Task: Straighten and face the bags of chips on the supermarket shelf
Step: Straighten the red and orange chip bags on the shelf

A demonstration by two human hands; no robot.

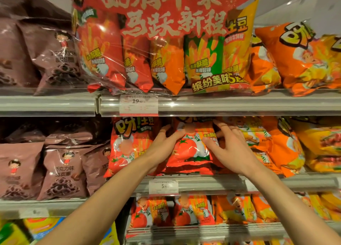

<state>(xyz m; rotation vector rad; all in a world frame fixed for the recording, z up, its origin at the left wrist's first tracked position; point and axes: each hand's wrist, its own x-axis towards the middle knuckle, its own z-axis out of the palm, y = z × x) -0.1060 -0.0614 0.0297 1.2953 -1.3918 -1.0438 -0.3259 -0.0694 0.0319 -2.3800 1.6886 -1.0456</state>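
A red tomato-flavour chip bag stands upright on the middle shelf, its front facing me. My left hand grips its left edge and my right hand grips its right edge, fingers reaching behind the bag. A second red bag of the same kind stands just to the left, leaning slightly. Orange bags of the same brand stand to the right, tilted and overlapping.
Brown chocolate-ring snack bags fill the left of the shelves. A large multipack in clear wrap stands on the upper shelf, orange bags beside it. Smaller red and orange bags line the lower shelf. Price tags hang on the rails.
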